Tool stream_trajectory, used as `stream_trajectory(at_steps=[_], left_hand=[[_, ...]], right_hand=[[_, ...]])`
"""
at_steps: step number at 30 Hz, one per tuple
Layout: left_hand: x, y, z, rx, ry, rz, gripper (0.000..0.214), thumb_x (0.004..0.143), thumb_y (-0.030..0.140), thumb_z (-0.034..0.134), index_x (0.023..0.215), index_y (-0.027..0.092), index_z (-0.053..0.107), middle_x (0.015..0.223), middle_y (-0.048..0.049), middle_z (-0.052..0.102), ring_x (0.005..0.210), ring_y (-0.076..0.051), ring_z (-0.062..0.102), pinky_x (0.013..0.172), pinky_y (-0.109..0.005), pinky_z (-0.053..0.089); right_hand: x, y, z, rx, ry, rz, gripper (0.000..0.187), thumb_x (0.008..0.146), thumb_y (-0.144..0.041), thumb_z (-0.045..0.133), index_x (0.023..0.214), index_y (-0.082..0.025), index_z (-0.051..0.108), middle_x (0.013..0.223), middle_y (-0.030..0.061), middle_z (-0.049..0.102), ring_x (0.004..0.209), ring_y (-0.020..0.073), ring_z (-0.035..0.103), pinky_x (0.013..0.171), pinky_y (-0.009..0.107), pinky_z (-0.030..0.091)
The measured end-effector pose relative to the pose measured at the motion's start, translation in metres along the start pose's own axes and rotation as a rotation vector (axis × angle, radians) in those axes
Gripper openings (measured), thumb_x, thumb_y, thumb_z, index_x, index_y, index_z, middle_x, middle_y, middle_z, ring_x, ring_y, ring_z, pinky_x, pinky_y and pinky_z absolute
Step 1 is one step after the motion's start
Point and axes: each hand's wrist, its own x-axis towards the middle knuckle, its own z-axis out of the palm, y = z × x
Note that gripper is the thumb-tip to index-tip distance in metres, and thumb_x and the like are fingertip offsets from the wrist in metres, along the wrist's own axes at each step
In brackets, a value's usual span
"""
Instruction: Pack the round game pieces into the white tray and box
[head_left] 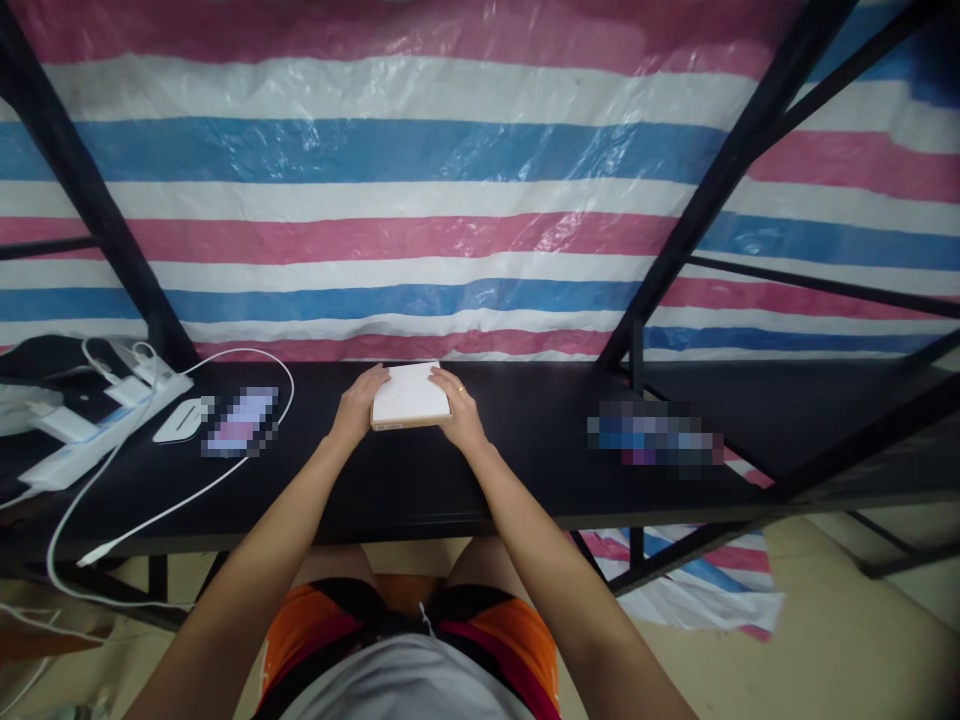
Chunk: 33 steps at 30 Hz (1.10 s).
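Note:
A flat box (410,396) with a white top and a brownish front edge is on or just above the black table (420,490); I cannot tell whether it touches the surface. My left hand (359,404) is closed round its left side, the fingertips at the far corner. On the opposite side my right hand (460,410), with a ring on one finger, grips the box in the same way. The undersides of the box and the thumbs are hidden.
To the left lie a white power strip (97,445) with plugs, a white card-like object (178,422), a blurred phone-like object (241,420) and a looping white cable (169,502). A blurred dark item (655,433) lies right. Black metal posts (675,240) frame a striped sheet (405,150).

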Motion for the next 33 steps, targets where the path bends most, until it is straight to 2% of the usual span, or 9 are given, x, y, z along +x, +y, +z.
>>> stream_trajectory(at_steps=[7, 10, 13, 15, 17, 20, 22, 27, 33], left_hand=[[-0.001, -0.001, 0.001, 0.019, -0.046, -0.103, 0.041, 0.082, 0.011, 0.045, 0.121, 0.020, 0.056, 0.132, -0.0067, 0.054, 0.127, -0.021, 0.045, 0.106, -0.038, 0.038], [-0.001, -0.001, 0.000, 0.022, -0.056, -0.103, 0.044, 0.081, 0.011, 0.047, 0.124, 0.020, 0.055, 0.134, -0.0079, 0.051, 0.127, -0.021, 0.045, 0.105, -0.038, 0.038], [0.000, -0.002, 0.000, -0.002, -0.050, -0.083, 0.041, 0.079, 0.014, 0.053, 0.119, 0.020, 0.059, 0.131, -0.0092, 0.054, 0.123, -0.023, 0.048, 0.103, -0.039, 0.040], [0.002, -0.003, 0.001, -0.043, -0.056, -0.116, 0.035, 0.076, 0.019, 0.061, 0.110, 0.019, 0.063, 0.120, -0.0092, 0.062, 0.114, -0.025, 0.055, 0.099, -0.040, 0.043], [0.004, -0.003, 0.003, -0.129, -0.089, -0.221, 0.032, 0.072, 0.027, 0.068, 0.102, 0.017, 0.065, 0.105, -0.0085, 0.068, 0.100, -0.025, 0.061, 0.092, -0.040, 0.047], [0.005, -0.001, 0.007, -0.392, -0.171, -0.458, 0.041, 0.069, 0.037, 0.072, 0.102, 0.014, 0.064, 0.096, -0.0083, 0.070, 0.087, -0.023, 0.065, 0.079, -0.035, 0.052], [0.005, 0.000, 0.009, -0.553, -0.224, -0.601, 0.045, 0.068, 0.039, 0.073, 0.103, 0.012, 0.064, 0.093, -0.0093, 0.071, 0.082, -0.021, 0.066, 0.073, -0.032, 0.053], [0.005, 0.003, 0.012, -0.701, -0.321, -0.865, 0.050, 0.068, 0.044, 0.073, 0.102, 0.008, 0.065, 0.080, -0.0101, 0.070, 0.060, -0.014, 0.063, 0.050, -0.023, 0.047], [0.005, 0.005, 0.010, -0.840, -0.337, -0.969, 0.043, 0.072, 0.041, 0.070, 0.101, 0.009, 0.064, 0.077, -0.0104, 0.071, 0.057, -0.015, 0.063, 0.049, -0.023, 0.049]], right_hand=[[0.000, 0.002, 0.003, 0.001, -0.002, 0.023, 0.048, 0.078, -0.011, 0.050, 0.125, -0.023, 0.049, 0.135, 0.0106, 0.047, 0.124, 0.0213, 0.047, 0.103, 0.039, 0.040], [0.001, 0.000, 0.002, 0.002, -0.005, 0.042, 0.047, 0.077, -0.011, 0.049, 0.123, -0.023, 0.051, 0.134, 0.0103, 0.048, 0.124, 0.0214, 0.047, 0.103, 0.039, 0.040], [0.002, 0.000, 0.001, 0.016, -0.005, 0.081, 0.048, 0.075, -0.012, 0.052, 0.122, -0.022, 0.052, 0.132, 0.0099, 0.050, 0.122, 0.0220, 0.048, 0.102, 0.038, 0.041], [0.002, 0.003, 0.001, 0.039, -0.005, 0.189, 0.047, 0.074, -0.017, 0.056, 0.121, -0.021, 0.052, 0.123, 0.0094, 0.057, 0.111, 0.0221, 0.056, 0.095, 0.037, 0.045], [0.002, 0.008, 0.001, 0.084, -0.023, 0.367, 0.045, 0.074, -0.027, 0.061, 0.118, -0.020, 0.054, 0.104, 0.0071, 0.066, 0.087, 0.0196, 0.063, 0.081, 0.034, 0.051], [0.003, 0.015, 0.002, 0.182, -0.037, 0.566, 0.045, 0.073, -0.041, 0.065, 0.112, -0.020, 0.057, 0.087, 0.0032, 0.069, 0.065, 0.0149, 0.061, 0.067, 0.029, 0.051], [0.004, 0.017, 0.002, 0.251, -0.035, 0.619, 0.045, 0.072, -0.044, 0.066, 0.109, -0.019, 0.059, 0.087, 0.0036, 0.070, 0.069, 0.0153, 0.062, 0.068, 0.029, 0.051], [0.004, 0.019, 0.001, 0.371, -0.070, 0.739, 0.042, 0.074, -0.049, 0.062, 0.101, -0.016, 0.066, 0.086, 0.0055, 0.070, 0.081, 0.0186, 0.064, 0.076, 0.030, 0.050], [0.001, 0.028, 0.004, 0.397, -0.104, 0.777, 0.045, 0.076, -0.053, 0.060, 0.101, -0.016, 0.066, 0.088, 0.0053, 0.070, 0.086, 0.0205, 0.064, 0.079, 0.033, 0.050]])
